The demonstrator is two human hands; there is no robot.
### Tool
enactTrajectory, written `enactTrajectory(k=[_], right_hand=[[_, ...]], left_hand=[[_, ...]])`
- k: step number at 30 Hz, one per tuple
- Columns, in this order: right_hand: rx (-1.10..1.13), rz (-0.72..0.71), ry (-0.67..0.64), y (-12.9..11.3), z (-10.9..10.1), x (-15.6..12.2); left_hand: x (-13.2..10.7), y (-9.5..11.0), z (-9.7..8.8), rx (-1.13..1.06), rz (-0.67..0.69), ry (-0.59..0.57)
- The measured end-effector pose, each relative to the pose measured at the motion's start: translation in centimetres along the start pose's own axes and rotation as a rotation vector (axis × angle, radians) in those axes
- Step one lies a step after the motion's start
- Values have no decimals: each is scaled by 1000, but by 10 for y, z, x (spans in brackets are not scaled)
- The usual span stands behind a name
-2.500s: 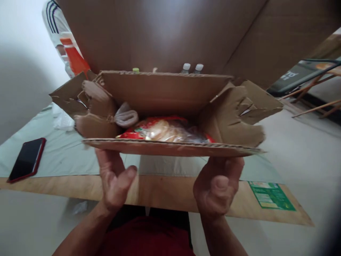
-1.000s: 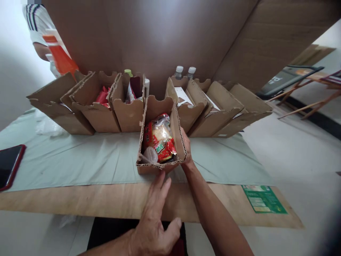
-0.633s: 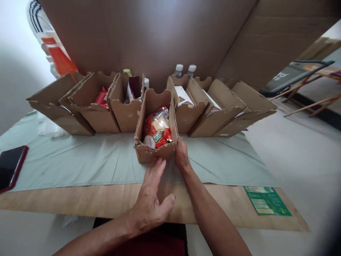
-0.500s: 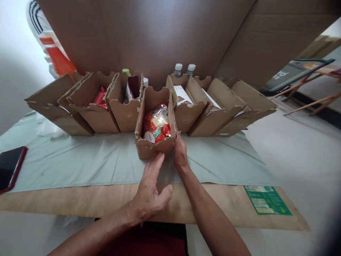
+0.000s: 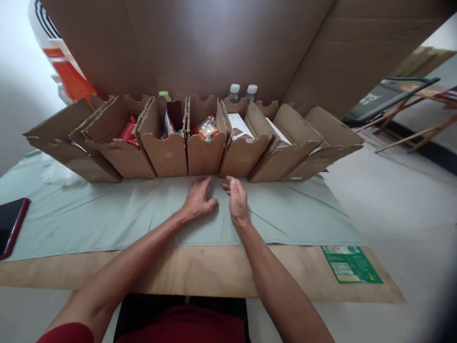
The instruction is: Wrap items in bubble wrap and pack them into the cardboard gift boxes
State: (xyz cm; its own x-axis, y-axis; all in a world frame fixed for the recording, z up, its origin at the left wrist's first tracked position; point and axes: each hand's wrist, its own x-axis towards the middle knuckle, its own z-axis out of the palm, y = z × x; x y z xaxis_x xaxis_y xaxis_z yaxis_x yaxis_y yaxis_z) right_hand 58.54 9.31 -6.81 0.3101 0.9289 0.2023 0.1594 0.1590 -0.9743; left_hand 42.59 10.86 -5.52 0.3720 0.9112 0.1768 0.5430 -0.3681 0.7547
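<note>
The middle cardboard box [image 5: 203, 156] stands in line with several others and holds a red and clear snack packet [image 5: 207, 129]. Just in front of its lower edge is my left hand [image 5: 198, 199], fingers stretched out and thumb apart, holding nothing. My right hand [image 5: 238, 200] is near the foot of the box to the right [image 5: 243, 156], its fingers loosely bent and apart, also with nothing in it. Whether the left fingertips touch the middle box I cannot tell. Both hands are low over the pale green cloth [image 5: 143, 214].
Red packaging [image 5: 130, 131] lies in a box on the left, white cartons [image 5: 240, 126] in boxes on the right. Bottles [image 5: 252, 91] and a large cardboard panel [image 5: 214, 47] are behind. A phone [image 5: 12, 226] lies at left, a green leaflet [image 5: 352, 264] at right.
The middle box with the snack packet has slid away from me into line with the others. My hands followed it forward, and my right hand has come off its side.
</note>
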Motion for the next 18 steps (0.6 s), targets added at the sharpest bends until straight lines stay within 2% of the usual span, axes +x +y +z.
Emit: enactTrajectory(k=[3,6,8,11,14,18], right_hand=[[-11,1,-11,2,-1,1],[-16,-12,-45,-1,-1,-2],[-9,-32,-80,-10,4,-6],[11,-82,-145,-37,18,-12],[-8,-219,-270,-74,43,-6],[-213,-430,-403,-119,88,32]], left_hand=[[-32,0,1,23,43,-69],[-73,7,-6,74,127,-206],[-101,14,-13,93,165,-294],[-134,22,-24,42,170,-347],[-151,24,-29,-92,145,-284],[-154,19,-30,-254,50,10]])
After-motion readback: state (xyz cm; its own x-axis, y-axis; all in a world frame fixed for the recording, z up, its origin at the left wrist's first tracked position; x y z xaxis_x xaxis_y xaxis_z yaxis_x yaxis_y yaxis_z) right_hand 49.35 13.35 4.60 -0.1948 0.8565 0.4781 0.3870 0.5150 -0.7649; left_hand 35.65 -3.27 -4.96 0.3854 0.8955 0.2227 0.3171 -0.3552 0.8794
